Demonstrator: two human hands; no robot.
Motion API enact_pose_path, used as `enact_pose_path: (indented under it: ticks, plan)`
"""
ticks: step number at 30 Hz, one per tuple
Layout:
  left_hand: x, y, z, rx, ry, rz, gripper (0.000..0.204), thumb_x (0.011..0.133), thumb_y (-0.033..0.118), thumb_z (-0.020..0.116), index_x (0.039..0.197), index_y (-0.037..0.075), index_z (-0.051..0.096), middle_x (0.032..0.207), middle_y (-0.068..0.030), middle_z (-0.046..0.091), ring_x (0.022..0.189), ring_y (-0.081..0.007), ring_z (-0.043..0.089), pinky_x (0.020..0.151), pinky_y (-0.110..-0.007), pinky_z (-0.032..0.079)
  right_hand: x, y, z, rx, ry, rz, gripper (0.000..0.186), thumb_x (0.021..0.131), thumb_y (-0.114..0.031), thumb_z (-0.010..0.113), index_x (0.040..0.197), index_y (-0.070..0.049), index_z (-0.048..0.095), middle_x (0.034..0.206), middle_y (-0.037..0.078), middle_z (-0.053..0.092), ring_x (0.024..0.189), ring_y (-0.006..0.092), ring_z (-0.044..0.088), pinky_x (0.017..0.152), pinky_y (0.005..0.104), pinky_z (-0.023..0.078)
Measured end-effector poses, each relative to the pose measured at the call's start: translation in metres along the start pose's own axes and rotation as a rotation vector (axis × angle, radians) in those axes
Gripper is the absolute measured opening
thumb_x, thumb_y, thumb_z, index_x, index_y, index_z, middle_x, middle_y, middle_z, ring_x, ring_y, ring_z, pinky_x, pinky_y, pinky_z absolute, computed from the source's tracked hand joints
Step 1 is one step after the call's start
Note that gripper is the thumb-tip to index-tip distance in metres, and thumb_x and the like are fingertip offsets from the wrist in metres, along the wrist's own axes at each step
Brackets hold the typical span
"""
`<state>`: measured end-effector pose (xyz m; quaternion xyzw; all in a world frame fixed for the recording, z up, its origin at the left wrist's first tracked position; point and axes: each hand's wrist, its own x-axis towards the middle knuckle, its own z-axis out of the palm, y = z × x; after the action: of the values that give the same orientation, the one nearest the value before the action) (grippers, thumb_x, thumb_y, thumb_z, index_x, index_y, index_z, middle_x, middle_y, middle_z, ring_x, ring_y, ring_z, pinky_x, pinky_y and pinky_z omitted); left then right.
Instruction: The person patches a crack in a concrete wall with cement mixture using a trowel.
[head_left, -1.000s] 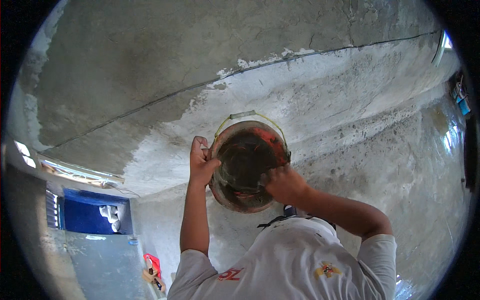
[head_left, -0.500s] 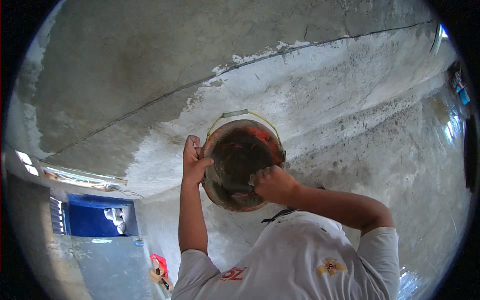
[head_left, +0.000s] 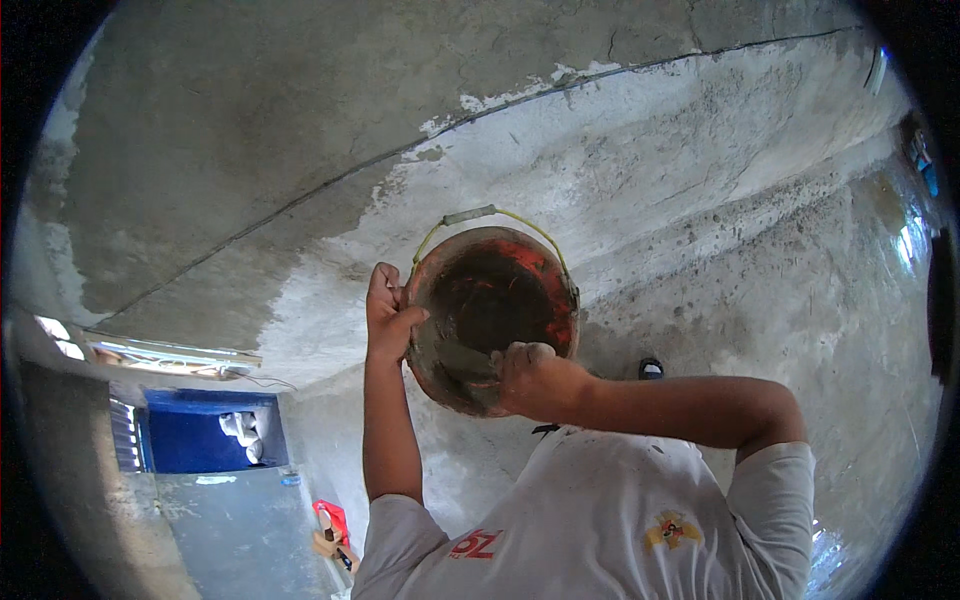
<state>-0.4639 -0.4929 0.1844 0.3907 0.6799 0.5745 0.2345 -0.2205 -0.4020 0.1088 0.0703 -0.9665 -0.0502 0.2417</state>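
Note:
A round bucket [head_left: 540, 285] is tilted toward me, its crusted dark interior streaked red-orange, with a yellow wire handle [head_left: 538, 228] and grey grip standing up over its rim. My left hand [head_left: 390, 320] grips the left side of the rim, thumb on the front edge. My right hand [head_left: 530, 380] is closed around a flat grey tool [head_left: 462, 362], apparently a scraper, against the lower inside of the bucket. Most of the tool is hard to make out against the grime.
A stained grey concrete wall [head_left: 250, 150] fills the upper view. A blue recessed opening [head_left: 185, 430] holds white items at the lower left, with red and tan objects [head_left: 330, 520] below. A dark shoe [head_left: 651, 366] shows beside my right forearm; dark items [head_left: 920, 160] lie at the right edge.
My right hand has moved left and a little down inside the bucket, then slightly up. The bucket and left hand have shifted slightly left and up in the picture.

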Motion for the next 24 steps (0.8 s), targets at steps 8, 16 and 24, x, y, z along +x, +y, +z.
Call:
enact_pose_path:
  ticks: [8,16,24]
  plan:
    - [-0.010,0.000,0.008,-0.058,0.034,-0.044,0.051,0.058,-0.009,0.062,0.097,0.014,0.038,0.090,0.0033,0.031,0.073,-0.0080,0.041,0.070,-0.019,0.037,0.000,0.063,0.006,0.038,-0.072,0.113,0.009,0.077,-0.021,0.068,0.071,-0.016,0.074,0.076,0.004,0.070,0.073,0.0210,0.069,0.056,0.0352,0.049]
    - [0.003,-0.002,0.013,0.007,-0.030,-0.017,0.053,0.061,-0.014,0.059,0.097,0.014,0.033,0.084,0.0026,0.037,0.071,-0.0065,0.049,0.062,-0.022,0.040,0.000,0.041,0.005,0.109,-0.154,0.057,0.011,0.080,-0.020,0.067,0.074,-0.015,0.075,0.077,0.002,0.071,0.076,0.0214,0.071,0.059,0.0364,0.052]
    - [-0.002,-0.009,0.017,0.113,0.026,-0.058,0.049,0.063,-0.016,0.058,0.095,0.013,0.034,0.078,0.0030,0.036,0.063,-0.0052,0.038,0.056,-0.023,0.035,0.006,0.099,-0.014,-0.068,-0.314,0.134,0.010,0.079,-0.018,0.067,0.080,-0.010,0.073,0.079,0.007,0.073,0.075,0.0224,0.072,0.061,0.0363,0.054]
